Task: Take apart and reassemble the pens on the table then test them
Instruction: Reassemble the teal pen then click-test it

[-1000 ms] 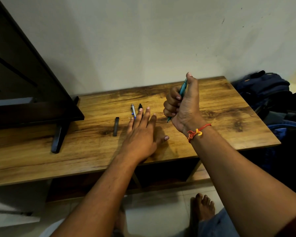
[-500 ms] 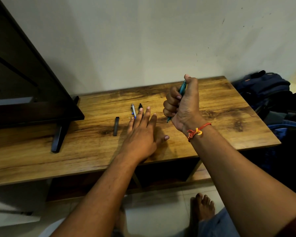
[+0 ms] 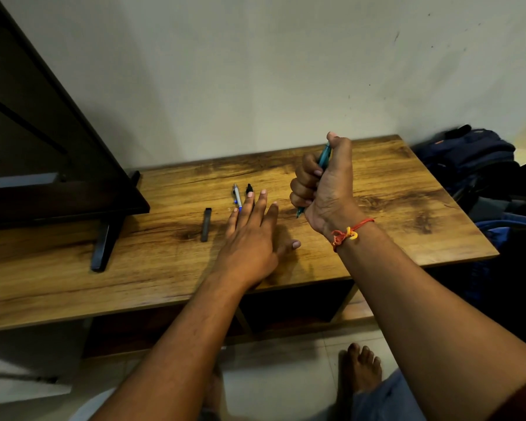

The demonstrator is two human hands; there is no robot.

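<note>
A teal pen (image 3: 325,158) stands nearly upright in the right hand (image 3: 322,186), raised a little above the wooden counter (image 3: 392,192). The right hand is closed in a fist around the pen's barrel, with the thumb bent over the top end. The pen's lower tip shows just beneath the curled fingers, pointing down toward the counter.

The left hand (image 3: 252,238) lies flat, palm down, on the counter with its fingers spread. It holds nothing. Just beyond its fingertips lie two more pens, side by side. One is a silver and blue pen (image 3: 237,196); the other is a black pen (image 3: 249,189), and the fingers partly hide both. To the left of the hand, apart from it, lies a short dark pen part (image 3: 206,224), pointing away from the viewer.

A red and yellow thread (image 3: 348,232) is tied around the right wrist. A dark television (image 3: 43,165) stands on the left end of the counter. A blue backpack (image 3: 474,156) sits on the floor to the right. A bare foot (image 3: 362,369) shows on the tiled floor below.
</note>
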